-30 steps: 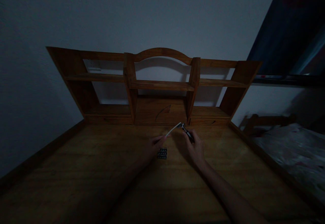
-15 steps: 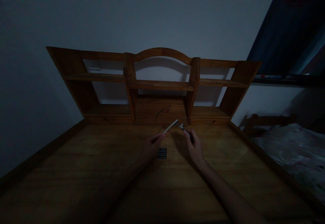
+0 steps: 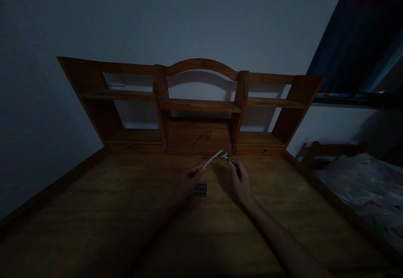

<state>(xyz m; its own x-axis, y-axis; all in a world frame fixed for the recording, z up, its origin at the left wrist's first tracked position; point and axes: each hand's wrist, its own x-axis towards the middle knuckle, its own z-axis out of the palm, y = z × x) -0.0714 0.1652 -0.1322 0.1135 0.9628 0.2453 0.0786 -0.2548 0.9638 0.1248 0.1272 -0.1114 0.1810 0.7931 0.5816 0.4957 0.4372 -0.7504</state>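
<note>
My left hand (image 3: 190,179) is closed on the near end of a slim white stick (image 3: 213,158), perhaps a toothbrush. The stick slants up to the right, its tip close to the head of a razor (image 3: 225,156). In the dim light I cannot tell whether the two touch. My right hand (image 3: 242,182) is wrapped round the razor's dark handle, with the silvery head pointing up and left. On the desk beside my left hand lies a small dark block (image 3: 200,190) with rows of pale marks, its kind unclear.
The wooden desk (image 3: 103,211) spreads under both arms. A wooden shelf unit (image 3: 201,106) rises along its back edge, against the wall. Raised rims border the desk's sides. To the right, beyond the rim, lies a pale crumpled plastic-like heap (image 3: 362,185).
The tip of the white stick has moved slightly right, closer to the razor's head. My left hand has shifted a little with it. The dark block stays where it was.
</note>
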